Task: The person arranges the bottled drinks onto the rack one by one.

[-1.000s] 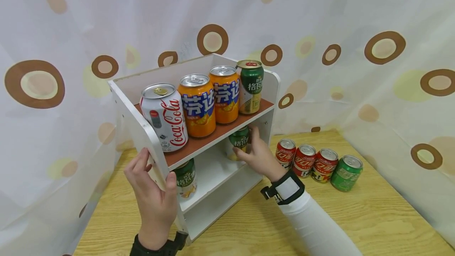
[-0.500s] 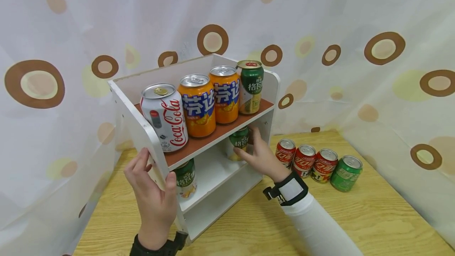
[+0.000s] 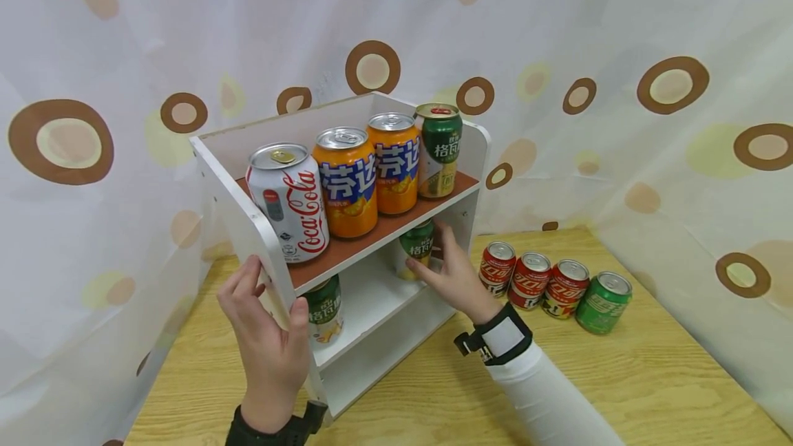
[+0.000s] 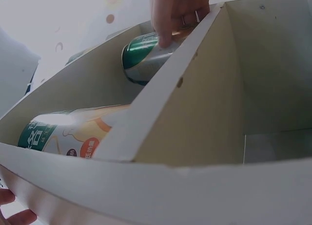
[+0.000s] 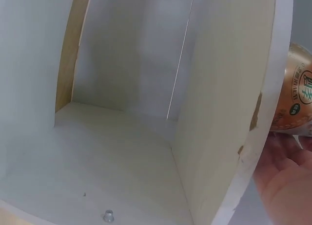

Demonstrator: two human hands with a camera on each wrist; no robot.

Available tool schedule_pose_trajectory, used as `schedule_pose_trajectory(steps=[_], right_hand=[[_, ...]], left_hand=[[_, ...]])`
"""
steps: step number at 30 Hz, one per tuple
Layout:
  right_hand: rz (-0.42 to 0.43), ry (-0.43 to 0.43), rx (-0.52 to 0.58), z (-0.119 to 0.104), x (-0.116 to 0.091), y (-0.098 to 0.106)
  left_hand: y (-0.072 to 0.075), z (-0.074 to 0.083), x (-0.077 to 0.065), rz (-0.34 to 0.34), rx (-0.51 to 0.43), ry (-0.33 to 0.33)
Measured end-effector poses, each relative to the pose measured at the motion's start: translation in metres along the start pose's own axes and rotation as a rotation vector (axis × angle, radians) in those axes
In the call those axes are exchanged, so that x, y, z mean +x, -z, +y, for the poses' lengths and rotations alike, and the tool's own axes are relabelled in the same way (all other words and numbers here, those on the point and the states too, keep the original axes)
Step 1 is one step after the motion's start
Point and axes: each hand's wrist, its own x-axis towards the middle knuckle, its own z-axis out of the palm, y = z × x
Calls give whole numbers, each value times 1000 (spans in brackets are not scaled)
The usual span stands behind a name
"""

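A white shelf unit (image 3: 353, 346) with a red-brown top board stands at the centre of the head view. My right hand (image 3: 458, 277) reaches into its middle level and grips a green and gold can (image 3: 416, 245), thumb at the front, fingers round the right side. The left wrist view shows this can (image 4: 146, 57) under the fingers. My left hand (image 3: 266, 336) rests against the left side panel (image 3: 272, 253), fingers spread on the outer face and thumb at the front edge. Just inside that panel, a second green can (image 3: 325, 312) stands on the middle level.
The top board carries a white Coca-Cola can (image 3: 288, 205), two orange cans (image 3: 347, 184) and a green and gold can (image 3: 438, 150). Right of the unit, three red cans (image 3: 529, 281) and a green can (image 3: 604, 303) stand in a row on the wooden table (image 3: 619, 377).
The head view has shifted very slightly. Both hands and all the cans keep the same places, with only a small movement of the right wrist.
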Motion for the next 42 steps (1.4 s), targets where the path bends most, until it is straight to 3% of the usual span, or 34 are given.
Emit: schedule_pose_trajectory(steps=[42], right_hand=[[-32,112,34,-26,-12,-41]], left_hand=[[-1,0,0,18,-8,3]])
